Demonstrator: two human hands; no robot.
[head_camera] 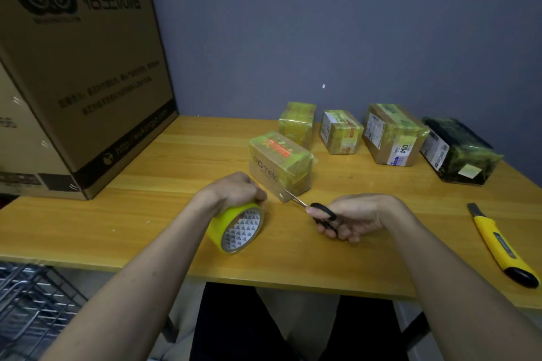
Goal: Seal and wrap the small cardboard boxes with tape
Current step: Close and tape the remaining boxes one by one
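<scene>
1. Nearest, the person's left hand (pixel 234 189) curls over the top of a yellow tape roll (pixel 234 227), gripping it; the roll stands on edge on the wooden table (pixel 322 261), its open core facing toward the person and a little to the right.
2. Level with it, the right hand (pixel 356 215) has its fingers through the black loops of the scissors (pixel 312 209) and holds them. Their long axis runs up and to the left from this hand, with the blade tips pointing at the near corner of the closest small box.
3. Between the two hands, a clear strip of tape (pixel 277 195) stretches from the roll to that box, and the blade tips sit at the strip.
4. Just beyond both hands lies the Pomelo box (pixel 278 165), already wrapped in yellowish tape, its long axis running from near right to far left.
5. Well to the right of the right hand, a yellow utility knife (pixel 498 246) lies on the table, blade end pointing away from the person.
6. Farther off, near the wall, four wrapped boxes stand in a row: a yellow-wrapped box (pixel 297 123), a labelled small box (pixel 340 132), a larger brown box (pixel 394 135) and a dark box (pixel 460 151).
7. Far to the left of the left hand stands a large cardboard carton (pixel 82 67).
</scene>
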